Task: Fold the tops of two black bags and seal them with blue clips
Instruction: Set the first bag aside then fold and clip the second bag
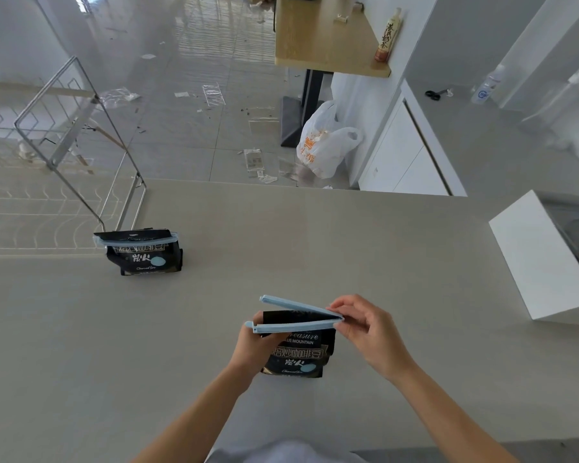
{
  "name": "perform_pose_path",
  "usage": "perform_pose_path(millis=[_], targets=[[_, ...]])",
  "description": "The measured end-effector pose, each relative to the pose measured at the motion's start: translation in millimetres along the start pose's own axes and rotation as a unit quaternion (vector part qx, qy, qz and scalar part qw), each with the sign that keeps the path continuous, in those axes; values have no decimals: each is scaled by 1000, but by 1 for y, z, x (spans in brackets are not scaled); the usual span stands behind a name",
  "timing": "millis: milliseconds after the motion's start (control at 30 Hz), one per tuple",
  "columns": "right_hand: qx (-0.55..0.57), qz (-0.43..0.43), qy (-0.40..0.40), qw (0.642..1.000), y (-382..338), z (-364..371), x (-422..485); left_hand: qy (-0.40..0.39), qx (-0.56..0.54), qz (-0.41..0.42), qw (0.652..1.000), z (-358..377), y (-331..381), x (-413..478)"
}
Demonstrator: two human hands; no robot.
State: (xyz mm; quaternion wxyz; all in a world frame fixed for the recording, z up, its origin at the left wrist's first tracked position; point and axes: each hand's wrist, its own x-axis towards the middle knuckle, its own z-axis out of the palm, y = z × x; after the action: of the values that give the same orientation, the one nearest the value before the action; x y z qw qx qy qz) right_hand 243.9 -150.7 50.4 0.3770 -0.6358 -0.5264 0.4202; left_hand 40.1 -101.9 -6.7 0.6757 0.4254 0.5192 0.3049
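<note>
A black coffee bag (296, 354) stands upright on the beige table (398, 262) in front of me, its top folded down. A light blue clip (295, 317) straddles that fold, its two arms spread in a V that opens to the left. My left hand (253, 345) grips the bag's left side, with fingers behind the fold. My right hand (363, 324) pinches the clip's hinged right end. A second black bag (144, 257) stands at the far left of the table with a blue clip (134, 239) shut across its folded top.
A white box (542, 262) sits on the table's right edge. A wire rack (77, 128) rises beyond the far left bag. Past the table edge lie a littered tiled floor, a white plastic bag (321, 142) and a wooden desk (325, 35) with a bottle.
</note>
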Motion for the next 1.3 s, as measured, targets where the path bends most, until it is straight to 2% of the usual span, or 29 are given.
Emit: perform_pose_path(millis=[67, 133, 233, 300, 400, 500, 667, 833, 1033, 1133, 1300], targets=[[-79, -7, -39, 996, -5, -3, 0, -10, 10, 15, 1000, -1, -2, -1], [-199, -29, -71, 977, -13, -1, 4, -12, 5, 16, 1000, 0, -2, -1], [-381, -68, -117, 914, -32, 9, 15, -22, 1, 18, 1000, 0, -2, 0], [-441, -89, -130, 884, -42, 20, 22, -23, 3, 20, 1000, 0, -2, 0], [-435, -110, -141, 882, -45, 43, 25, -24, 14, 21, 999, -1, -1, -2], [-412, -129, -115, 895, -41, 64, 24, -31, 24, 16, 999, -4, 0, -4], [-373, -122, -40, 919, -33, 77, 22, -29, 35, 25, 999, -5, 0, -3], [-360, -107, -27, 926, -33, 77, 25, -36, 26, 32, 999, -7, -2, -4], [-366, -94, -16, 926, -30, 79, 26, -81, 26, 13, 996, -25, 3, -7], [-369, -77, -15, 926, -28, 78, 27, -113, -35, 4, 993, -40, 1, -9], [-365, -62, -6, 929, -24, 78, 26, -127, -162, -61, 977, -43, -7, -14]])
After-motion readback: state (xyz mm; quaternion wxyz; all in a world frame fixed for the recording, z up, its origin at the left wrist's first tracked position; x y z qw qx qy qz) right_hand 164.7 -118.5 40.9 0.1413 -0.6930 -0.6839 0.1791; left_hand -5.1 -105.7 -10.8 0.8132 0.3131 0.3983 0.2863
